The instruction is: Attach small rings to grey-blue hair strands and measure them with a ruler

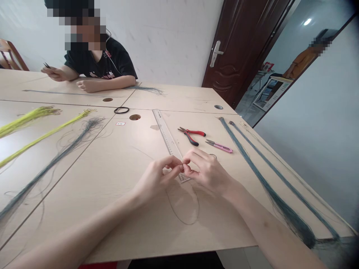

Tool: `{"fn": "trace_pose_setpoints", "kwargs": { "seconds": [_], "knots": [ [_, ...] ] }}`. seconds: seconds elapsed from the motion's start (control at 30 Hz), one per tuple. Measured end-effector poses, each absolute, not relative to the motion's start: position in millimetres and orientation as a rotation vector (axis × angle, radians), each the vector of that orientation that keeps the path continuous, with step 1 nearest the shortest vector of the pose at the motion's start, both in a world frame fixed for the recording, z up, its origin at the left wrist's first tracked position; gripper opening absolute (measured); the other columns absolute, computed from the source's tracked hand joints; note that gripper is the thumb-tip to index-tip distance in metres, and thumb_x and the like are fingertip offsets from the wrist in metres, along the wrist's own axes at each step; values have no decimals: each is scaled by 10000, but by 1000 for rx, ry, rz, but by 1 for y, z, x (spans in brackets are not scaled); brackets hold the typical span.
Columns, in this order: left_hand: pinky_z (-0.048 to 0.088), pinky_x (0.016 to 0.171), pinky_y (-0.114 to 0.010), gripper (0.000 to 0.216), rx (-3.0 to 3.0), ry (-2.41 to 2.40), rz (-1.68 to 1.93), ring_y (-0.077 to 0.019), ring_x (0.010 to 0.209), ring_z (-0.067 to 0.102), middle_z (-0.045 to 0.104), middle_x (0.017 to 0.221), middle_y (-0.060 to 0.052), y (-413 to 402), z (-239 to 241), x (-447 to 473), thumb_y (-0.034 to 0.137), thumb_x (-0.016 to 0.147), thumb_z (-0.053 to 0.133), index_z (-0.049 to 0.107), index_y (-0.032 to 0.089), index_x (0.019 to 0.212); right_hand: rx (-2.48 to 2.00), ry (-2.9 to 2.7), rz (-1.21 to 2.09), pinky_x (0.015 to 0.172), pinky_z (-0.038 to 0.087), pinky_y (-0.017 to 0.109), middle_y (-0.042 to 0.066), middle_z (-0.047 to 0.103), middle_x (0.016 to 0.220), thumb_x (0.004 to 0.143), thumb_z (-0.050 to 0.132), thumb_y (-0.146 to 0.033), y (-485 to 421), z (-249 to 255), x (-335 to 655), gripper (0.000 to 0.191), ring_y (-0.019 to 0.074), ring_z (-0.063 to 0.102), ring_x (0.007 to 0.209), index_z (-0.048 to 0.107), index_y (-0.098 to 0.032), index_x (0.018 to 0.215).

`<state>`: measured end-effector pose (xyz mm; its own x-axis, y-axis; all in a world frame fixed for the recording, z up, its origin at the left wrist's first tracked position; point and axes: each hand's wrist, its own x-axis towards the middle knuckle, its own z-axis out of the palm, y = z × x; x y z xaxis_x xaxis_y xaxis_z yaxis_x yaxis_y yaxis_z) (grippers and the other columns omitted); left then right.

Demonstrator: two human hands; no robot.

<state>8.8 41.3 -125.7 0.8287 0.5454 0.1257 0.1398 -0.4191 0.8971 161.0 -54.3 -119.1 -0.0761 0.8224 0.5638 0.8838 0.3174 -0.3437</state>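
Note:
My left hand (165, 170) and my right hand (206, 170) meet fingertip to fingertip above the near end of a clear ruler (164, 132). Both pinch a thin grey-blue cord (183, 223), which hangs below them in a loop over the table. One fine strand runs off to the upper left of my left hand. The exact spot between the fingertips is hidden. Beyond my right hand lie red-and-black pliers (193, 132) with spread handles and pink thread snips (220, 146). A small ring (213, 155) shows just behind my right knuckles.
Bundles of grey-blue cords (258, 173) lie along the right. More dark cords (64, 151) and yellow-green cords (47, 141) are at left. A black band (121, 110) and a small label (120, 123) lie near a table hole (135, 117). A co-worker (112, 59) sits across the table (134, 216).

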Motion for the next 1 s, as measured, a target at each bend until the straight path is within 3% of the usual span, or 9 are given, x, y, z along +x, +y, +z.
{"fn": "trace_pose_setpoints", "kwargs": {
  "seconds": [0.37,0.63,0.87,1.0],
  "knots": [
    [434,715,-277,236,1749,363,412,-164,759,580,632,773,-26,45,-128,10,356,887,496,601,168,791,-1456,-1985,-342,637,424,251,31,553,753,911,411,-149,-54,-119,162,163,131,487,679,503,-179,780],
    [413,755,-266,185,1643,349,384,-151,776,576,649,777,-12,48,-130,12,284,869,524,595,166,746,-1419,-2114,-450,649,400,292,25,554,702,938,412,-160,-54,-118,164,209,142,490,656,514,-184,758],
    [371,636,-238,140,1511,388,438,-109,641,500,592,668,13,50,-128,13,166,822,576,598,135,688,-1486,-2011,-383,673,449,279,42,569,738,897,417,-153,-55,-119,167,172,146,521,703,522,-173,762],
    [417,631,-249,193,1290,427,572,-111,630,508,557,662,12,65,-126,14,162,838,575,540,125,653,-1594,-1940,-289,696,479,299,65,597,800,895,421,-150,-57,-119,170,171,165,553,758,576,-146,822]
  ]
}}
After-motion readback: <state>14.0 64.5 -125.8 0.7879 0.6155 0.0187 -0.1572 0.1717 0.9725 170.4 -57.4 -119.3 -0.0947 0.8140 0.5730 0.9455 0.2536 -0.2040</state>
